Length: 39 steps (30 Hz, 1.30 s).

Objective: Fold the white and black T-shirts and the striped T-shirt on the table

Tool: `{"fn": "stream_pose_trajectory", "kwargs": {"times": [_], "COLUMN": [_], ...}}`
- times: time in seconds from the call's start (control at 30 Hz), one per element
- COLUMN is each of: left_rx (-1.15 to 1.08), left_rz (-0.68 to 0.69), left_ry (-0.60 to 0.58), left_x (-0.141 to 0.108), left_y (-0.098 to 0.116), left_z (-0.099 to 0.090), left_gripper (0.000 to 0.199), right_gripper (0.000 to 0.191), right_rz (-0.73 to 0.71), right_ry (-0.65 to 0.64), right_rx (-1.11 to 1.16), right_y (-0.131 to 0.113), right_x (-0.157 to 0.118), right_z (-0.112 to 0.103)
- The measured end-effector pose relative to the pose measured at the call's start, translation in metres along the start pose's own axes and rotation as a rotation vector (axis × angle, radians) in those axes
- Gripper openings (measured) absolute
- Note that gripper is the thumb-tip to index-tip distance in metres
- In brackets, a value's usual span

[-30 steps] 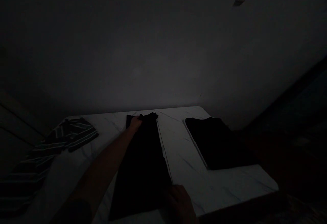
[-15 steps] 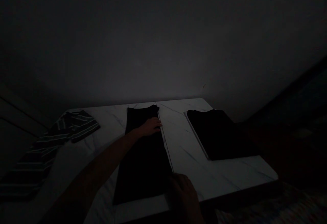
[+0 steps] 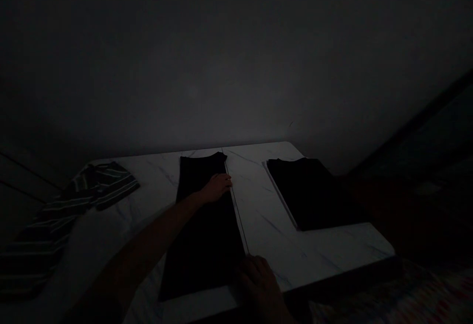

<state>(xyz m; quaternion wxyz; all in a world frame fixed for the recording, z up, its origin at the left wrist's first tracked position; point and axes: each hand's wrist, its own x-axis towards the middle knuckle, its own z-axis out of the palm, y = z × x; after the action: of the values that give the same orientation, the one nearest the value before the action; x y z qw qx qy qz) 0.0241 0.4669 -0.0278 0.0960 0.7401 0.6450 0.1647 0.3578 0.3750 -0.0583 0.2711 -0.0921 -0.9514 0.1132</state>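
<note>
A long black garment, folded narrow, lies flat on the white marbled table. My left hand reaches across it, its bent fingers closed at the far part of the garment's right edge. At the near right corner, my right hand is closed on the same edge, with its fingertips partly lost in the dark. The picture is too dim to show what kind of garment it is.
To the right lies a black folded stack of cloth with a pale layer along its left side. A striped garment is spread at the left. Behind the table rises a grey wall. Patterned cloth shows at the lower right.
The whole view has shifted a little, so things appear slightly further left. Both hands stay at the same places on the black garment's edge.
</note>
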Motion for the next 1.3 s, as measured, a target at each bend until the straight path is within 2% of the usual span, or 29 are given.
{"fn": "stream_pose_trajectory", "kwargs": {"times": [0.13, 0.2, 0.27, 0.33, 0.43, 0.57, 0.63, 0.7, 0.83, 0.9, 0.97, 1.03, 1.13, 1.3], "left_rx": [0.137, 0.163, 0.132, 0.086, 0.045, 0.034, 0.033, 0.048, 0.113, 0.145, 0.165, 0.179, 0.202, 0.208], "left_rz": [-0.029, -0.042, -0.039, -0.052, -0.057, -0.028, -0.019, -0.062, -0.344, -0.487, -0.544, -0.565, -0.579, -0.541], "left_ry": [0.012, -0.063, -0.161, -0.207, -0.202, -0.146, -0.111, -0.042, 0.139, 0.15, 0.134, 0.101, 0.056, 0.021], "left_x": [-0.05, -0.083, -0.114, -0.135, -0.152, -0.159, -0.155, -0.14, -0.077, -0.039, -0.007, 0.016, 0.032, 0.035], "left_y": [0.037, 0.062, 0.087, 0.107, 0.129, 0.137, 0.127, 0.105, 0.031, -0.01, -0.045, -0.07, -0.09, -0.096], "left_z": [0.003, 0.01, 0.018, 0.024, 0.025, 0.02, 0.015, 0.004, -0.036, -0.055, -0.068, -0.071, -0.066, -0.062], "left_gripper": [0.042, 0.055, 0.067, 0.071, 0.072, 0.074, 0.072, 0.067, 0.046, 0.042, 0.039, 0.036, 0.035, 0.03], "right_gripper": [0.032, 0.03, 0.027, 0.023, 0.024, 0.032, 0.035, 0.036, 0.037, 0.035, 0.033, 0.032, 0.034, 0.04], "right_rz": [0.143, 0.201, 0.198, 0.194, 0.218, 0.257, 0.285, 0.319, 0.395, 0.392, 0.362, 0.343, 0.321, 0.256], "right_ry": [0.037, 0.024, -0.006, -0.01, -0.036, -0.17, -0.231, -0.266, -0.339, -0.354, -0.34, -0.33, -0.33, -0.392], "right_rx": [-0.026, -0.05, -0.051, -0.029, 0.012, 0.062, 0.061, 0.04, -0.026, -0.045, -0.063, -0.085, -0.095, -0.105], "right_y": [0.003, 0.007, 0.013, 0.019, 0.034, 0.068, 0.089, 0.11, 0.14, 0.147, 0.151, 0.156, 0.166, 0.176], "right_x": [-0.001, -0.002, -0.001, 0.007, 0.039, 0.119, 0.164, 0.205, 0.258, 0.271, 0.278, 0.282, 0.285, 0.287], "right_z": [-0.002, -0.001, -0.002, -0.004, -0.008, -0.005, 0.002, 0.012, 0.036, 0.048, 0.059, 0.067, 0.072, 0.071]}}
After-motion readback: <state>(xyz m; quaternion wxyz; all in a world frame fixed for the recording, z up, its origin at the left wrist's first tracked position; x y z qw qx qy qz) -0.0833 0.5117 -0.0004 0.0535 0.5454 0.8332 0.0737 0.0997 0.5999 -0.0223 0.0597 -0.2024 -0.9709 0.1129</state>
